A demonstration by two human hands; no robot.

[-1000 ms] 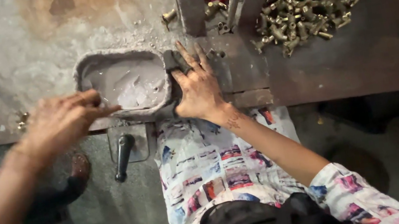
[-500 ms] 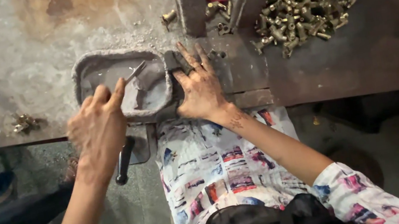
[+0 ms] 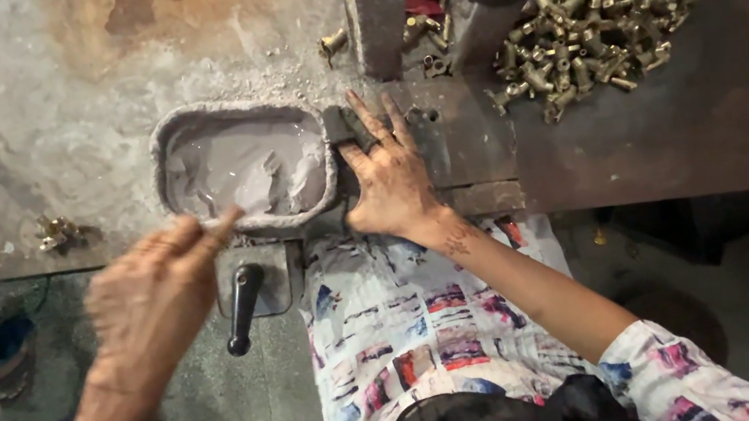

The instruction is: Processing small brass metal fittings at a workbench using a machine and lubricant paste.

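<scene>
A dusty grey tabletop [image 3: 75, 118] carries a shallow tray [image 3: 245, 166] of grey powder; a heap of brass fittings [image 3: 590, 12] lies partly cut off behind. The blurred left hand [image 3: 151, 299] hovers at the tray's near rim, fingers pinched on something unclear. The right hand [image 3: 390, 182] rests flat, fingers spread, touching a dark block [image 3: 342, 126] beside the tray.

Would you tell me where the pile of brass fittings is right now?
In the head view, the pile of brass fittings lies at the upper right on the dark bench, right of the grey powder tray and beyond the right hand.
</scene>
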